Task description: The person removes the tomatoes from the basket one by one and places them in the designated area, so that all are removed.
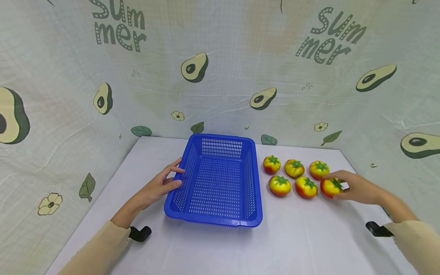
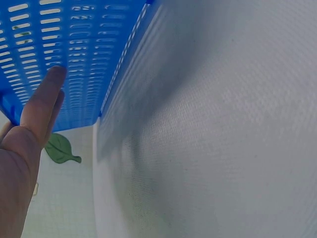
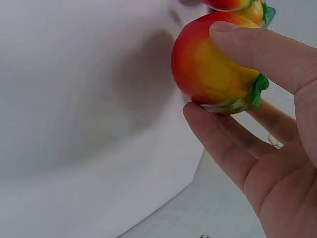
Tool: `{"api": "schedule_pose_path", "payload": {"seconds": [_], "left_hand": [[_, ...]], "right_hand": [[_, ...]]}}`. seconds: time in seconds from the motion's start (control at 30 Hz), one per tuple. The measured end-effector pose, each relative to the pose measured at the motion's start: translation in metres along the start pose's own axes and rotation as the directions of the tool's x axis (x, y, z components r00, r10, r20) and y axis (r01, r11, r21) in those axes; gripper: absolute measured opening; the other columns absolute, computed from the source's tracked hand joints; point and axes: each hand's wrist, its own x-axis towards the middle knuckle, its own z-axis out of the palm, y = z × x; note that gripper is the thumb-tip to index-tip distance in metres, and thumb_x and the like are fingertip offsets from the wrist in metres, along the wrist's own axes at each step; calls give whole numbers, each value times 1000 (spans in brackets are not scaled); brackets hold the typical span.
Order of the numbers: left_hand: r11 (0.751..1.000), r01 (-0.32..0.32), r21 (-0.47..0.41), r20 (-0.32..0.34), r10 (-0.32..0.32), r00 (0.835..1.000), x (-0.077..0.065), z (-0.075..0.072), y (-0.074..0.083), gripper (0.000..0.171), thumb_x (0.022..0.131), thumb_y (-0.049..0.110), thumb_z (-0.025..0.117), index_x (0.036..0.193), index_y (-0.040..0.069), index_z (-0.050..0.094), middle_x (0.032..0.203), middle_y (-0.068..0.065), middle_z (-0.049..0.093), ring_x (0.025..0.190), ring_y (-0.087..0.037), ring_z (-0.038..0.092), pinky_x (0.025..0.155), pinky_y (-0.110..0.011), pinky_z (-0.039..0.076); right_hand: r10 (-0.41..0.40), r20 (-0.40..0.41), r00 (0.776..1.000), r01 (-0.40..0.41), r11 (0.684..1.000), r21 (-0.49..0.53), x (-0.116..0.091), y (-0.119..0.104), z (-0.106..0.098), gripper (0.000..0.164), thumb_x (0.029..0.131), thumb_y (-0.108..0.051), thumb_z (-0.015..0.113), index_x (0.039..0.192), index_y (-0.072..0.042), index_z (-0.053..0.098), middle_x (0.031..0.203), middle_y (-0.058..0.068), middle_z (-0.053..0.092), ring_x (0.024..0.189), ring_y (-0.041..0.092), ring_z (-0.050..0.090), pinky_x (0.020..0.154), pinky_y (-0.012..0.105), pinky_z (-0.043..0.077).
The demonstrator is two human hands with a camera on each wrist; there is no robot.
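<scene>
At the left long side of the blue plastic basket (image 1: 220, 220), my left hand (image 1: 156, 189) touches the rim with its fingers spread. The left wrist view shows extended fingers (image 2: 42, 106) against the slotted basket wall (image 2: 79, 54). My right hand (image 1: 359, 187) pinches a red-and-yellow tomato (image 1: 330, 187) with a green leafy top, at the near right end of a group. In the right wrist view, the thumb lies on one side of this tomato (image 3: 213, 64) and the fingertips on the opposite side. The palm stands away from it.
Several similar tomatoes stand in two short rows right of the basket, among them one (image 1: 272, 164) at the far left and one (image 1: 306, 187) beside the pinched tomato. A white table (image 1: 292, 236) carries everything. Printed cloth (image 1: 227, 84) hangs behind and at both sides.
</scene>
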Motion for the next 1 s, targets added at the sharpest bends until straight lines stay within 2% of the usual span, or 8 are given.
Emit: {"api": "schedule_pose_path", "payload": {"seconds": [0.03, 0.1, 1.0], "left_hand": [[1000, 1, 1, -1, -1, 1000, 0, 0, 0, 46, 108, 25, 62, 150, 11, 49, 180, 2, 4, 148, -54, 42, 118, -66, 39], [1000, 3, 4, -2, -3, 1000, 0, 0, 0, 46, 108, 25, 62, 150, 11, 49, 180, 2, 4, 148, -54, 42, 118, -66, 39], [1000, 6, -2, -2, -6, 1000, -1, 0, 4, 45, 109, 24, 61, 150, 10, 49, 180, 2, 4, 148, -53, 43, 118, -66, 39]], "right_hand": [[11, 7, 1000, -11, 1000, 1, 0, 0, 1, 62, 87, -14, 88, 142, -4, 62, 143, 29, 56, 126, 50, 56, 85, 47, 65], [14, 12, 1000, -14, 1000, 5, 0, 1, 2, 61, 87, -14, 87, 142, -3, 62, 143, 30, 56, 125, 51, 56, 84, 48, 65], [19, 30, 999, -20, 999, 29, -1, 5, 7, 62, 90, -18, 85, 144, 0, 59, 142, 31, 56, 123, 48, 56, 86, 53, 64]]}}
